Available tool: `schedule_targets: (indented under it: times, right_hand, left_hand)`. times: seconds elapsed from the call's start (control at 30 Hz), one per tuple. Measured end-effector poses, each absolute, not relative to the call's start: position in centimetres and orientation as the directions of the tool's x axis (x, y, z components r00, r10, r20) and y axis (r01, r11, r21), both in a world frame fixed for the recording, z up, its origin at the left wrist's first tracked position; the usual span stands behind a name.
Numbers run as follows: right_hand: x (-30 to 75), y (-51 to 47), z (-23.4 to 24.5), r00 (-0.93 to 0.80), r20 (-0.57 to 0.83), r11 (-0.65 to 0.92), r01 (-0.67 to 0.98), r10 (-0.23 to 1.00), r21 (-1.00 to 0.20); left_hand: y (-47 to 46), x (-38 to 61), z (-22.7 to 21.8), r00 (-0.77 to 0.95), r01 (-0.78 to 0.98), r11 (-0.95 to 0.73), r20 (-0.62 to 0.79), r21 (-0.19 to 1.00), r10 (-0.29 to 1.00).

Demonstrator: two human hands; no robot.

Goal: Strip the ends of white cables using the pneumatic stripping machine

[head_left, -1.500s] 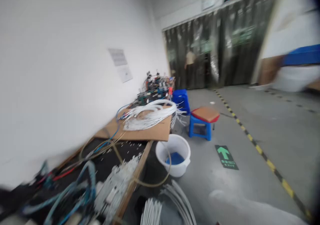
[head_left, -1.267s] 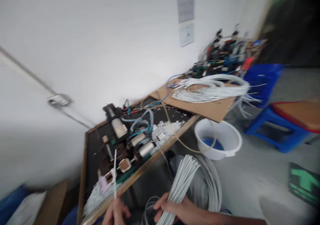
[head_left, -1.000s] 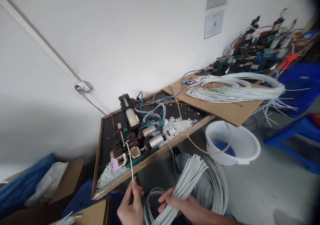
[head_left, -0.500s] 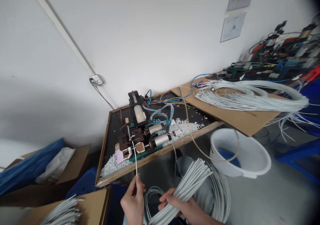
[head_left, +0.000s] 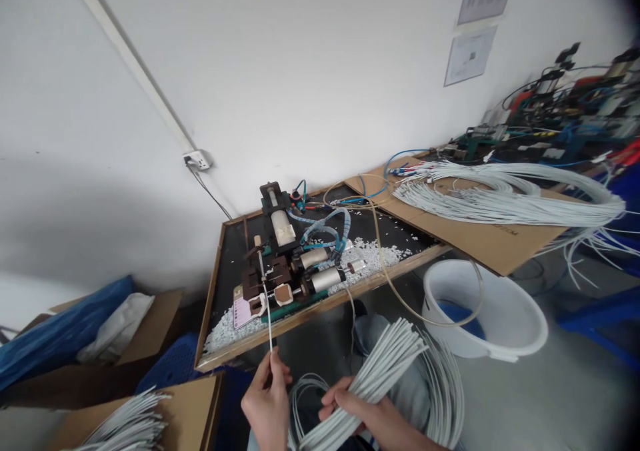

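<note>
Between thumb and fingers, my left hand (head_left: 269, 394) pinches a single white cable (head_left: 270, 327). Its far end reaches up into the jaws of a pneumatic machine (head_left: 277, 274) on the bench. My right hand (head_left: 357, 404) is wrapped round a thick bundle of white cables (head_left: 385, 361), whose cut ends fan out up and to the right. The looped rest of the bundle hangs by my lap, partly behind my hands. Small white plastic scraps (head_left: 230, 331) lie heaped around the machine.
A large coil of white cables (head_left: 560, 204) rests on cardboard (head_left: 480, 237) to the right. Below stands a white tub (head_left: 530, 331). At lower left, more white cables (head_left: 130, 424) lie on a cardboard box (head_left: 193, 404). A tan hose (head_left: 383, 264) loops over the bench edge.
The view has shifted slightly, so the bench and wall appear a little further right. Both hands keep their grips, and the cable end stays at the machine.
</note>
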State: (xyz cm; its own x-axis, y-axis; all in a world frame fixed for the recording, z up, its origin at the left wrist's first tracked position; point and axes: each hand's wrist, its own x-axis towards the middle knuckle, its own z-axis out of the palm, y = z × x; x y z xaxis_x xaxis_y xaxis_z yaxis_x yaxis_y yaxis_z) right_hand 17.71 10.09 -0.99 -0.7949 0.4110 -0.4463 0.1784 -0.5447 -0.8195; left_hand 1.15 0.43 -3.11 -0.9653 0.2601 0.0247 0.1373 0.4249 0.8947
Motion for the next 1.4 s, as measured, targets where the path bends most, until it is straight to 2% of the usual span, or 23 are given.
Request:
schedule_targets:
  times: [0.53,0.63,0.7,0.73,0.83,0.87,0.9,0.93,1.0,1.1,1.17,1.27,1.4]
  right_hand:
    - [17.5,9.9,-0.9,-0.799,-0.45,-0.567,0.171,0.399,-0.806]
    - [17.4,9.9,-1.1,-0.803,-0.44,-0.559,0.165,0.401,-0.813]
    - [17.4,10.0,-1.3,-0.807,-0.428,-0.551,0.158,0.406,-0.82]
    - [17.4,10.0,-1.4,-0.807,-0.424,-0.546,0.154,0.411,-0.824]
    - [17.5,10.1,-1.4,-0.816,-0.409,-0.545,0.141,0.41,-0.827]
    - [17.5,10.1,-1.3,-0.819,-0.409,-0.557,0.135,0.402,-0.819]
    - [17.6,10.1,-1.2,-0.825,-0.406,-0.573,0.126,0.392,-0.81]
    - [17.7,10.1,-1.0,-0.83,-0.399,-0.588,0.109,0.391,-0.802]
    - [17.9,10.1,-0.8,-0.826,-0.387,-0.593,0.081,0.41,-0.801]
    - [18.1,10.2,-0.8,-0.818,-0.386,-0.577,0.083,0.426,-0.813]
    - [18.0,10.4,-0.9,-0.826,-0.384,-0.583,0.085,0.412,-0.808]
    - [17.9,10.7,-1.0,-0.831,-0.392,-0.596,0.092,0.396,-0.798]
    - [17.7,10.7,-1.1,-0.816,-0.417,-0.602,0.11,0.4,-0.791]
  left_hand:
    - [0.3,0.7,-2.5,-0.957,0.175,0.347,0.077,0.921,0.28]
    - [0.3,1.5,-2.6,-0.964,0.211,0.379,0.126,0.901,0.235]
    - [0.3,2.7,-2.7,-0.95,0.301,0.4,0.233,0.866,0.209]
    - [0.2,3.3,-2.8,-0.92,0.381,0.387,0.302,0.84,0.249]
    - [0.1,3.3,-2.9,-0.698,0.654,0.22,0.466,0.723,0.544]
    - [0.1,2.4,-2.8,-0.633,0.703,0.181,0.49,0.687,0.599]
    - [0.0,0.9,-2.8,-0.609,0.733,0.186,0.511,0.654,0.606]
    - [-0.1,-1.0,-2.9,-0.643,0.735,0.257,0.523,0.628,0.56]
    - [-0.3,-5.8,-3.3,-0.711,0.701,0.451,0.582,0.552,0.395]
    - [-0.7,-12.6,-4.7,-0.704,0.677,0.641,0.574,0.363,0.418]
    - [-0.8,-15.2,-5.8,-0.732,0.64,0.709,0.513,0.295,0.448]
    - [-0.8,-16.6,-6.8,-0.76,0.611,0.755,0.443,0.239,0.475]
    - [-0.8,-17.1,-7.1,-0.691,0.704,0.65,0.49,0.286,0.532]
